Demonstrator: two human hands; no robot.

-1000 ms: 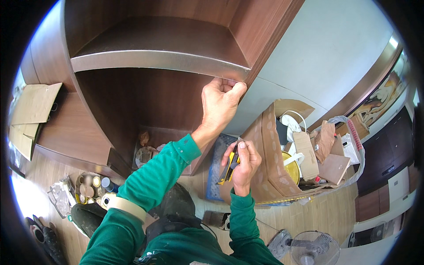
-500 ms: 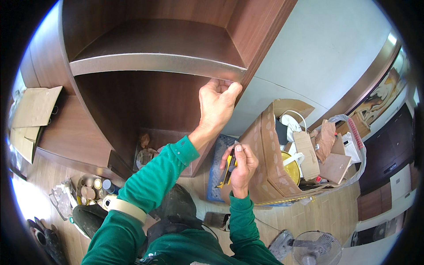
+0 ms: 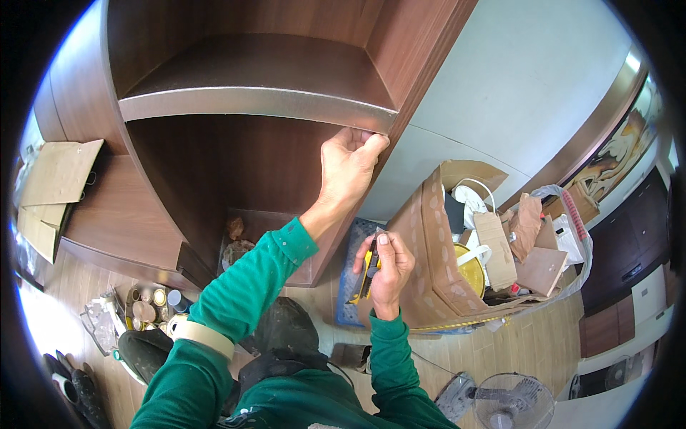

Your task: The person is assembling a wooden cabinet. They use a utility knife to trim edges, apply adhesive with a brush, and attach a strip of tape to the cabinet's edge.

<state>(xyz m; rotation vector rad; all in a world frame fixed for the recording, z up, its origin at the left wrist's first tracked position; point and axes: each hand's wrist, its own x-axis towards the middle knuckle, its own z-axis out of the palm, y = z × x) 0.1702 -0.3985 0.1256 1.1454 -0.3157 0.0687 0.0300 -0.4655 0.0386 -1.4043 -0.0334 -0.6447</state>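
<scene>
My left hand (image 3: 348,163) is raised to the right end of a shiny brown edge strip (image 3: 254,104) on the cabinet shelf. Its fingers are curled and pressed together at the strip's lower edge; whatever they pinch is hidden. Lower down and to the right, my right hand (image 3: 389,272) is closed around a yellow and black utility knife (image 3: 366,273), its tip pointing up. A cream roll of tape (image 3: 204,337) is worn like a bangle on my left forearm, over the green sleeve.
Right of the cabinet (image 3: 300,71) stands a large cardboard box (image 3: 429,247) filled with buckets and scraps. A fan (image 3: 504,404) is at the lower right. Several tins (image 3: 146,311) lie on the floor at the left, below a folded cardboard sheet (image 3: 61,171).
Both hands keep nearly the same place and grip. My right hand with the utility knife has shifted very slightly up and left; the view has moved a little.
</scene>
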